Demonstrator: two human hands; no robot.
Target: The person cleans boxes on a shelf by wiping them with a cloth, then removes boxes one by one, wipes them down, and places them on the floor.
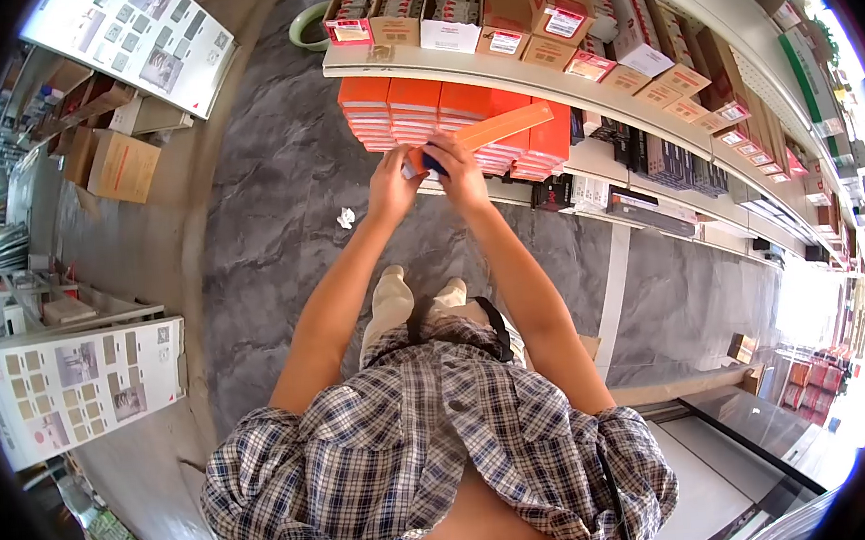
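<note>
In front of the lower shelf, both hands meet at the near end of a long, slim orange box (513, 124). My left hand (392, 186) is closed around the end of this box. My right hand (459, 173) is closed beside it, its fingers on the box and against a small dark blue object (433, 160). What that object is cannot be made out. Behind the hands, stacked orange boxes (413, 96) fill the lower shelf, and the held box slants up to the right across their front.
The upper shelf (398, 60) carries open cartons (451, 33) of small packaged goods. Dark boxes (666, 163) stand farther right on the lower shelf. A crumpled white paper (346, 218) lies on the grey floor (260, 242). At left are display boards (84, 385) and a cardboard box (124, 166).
</note>
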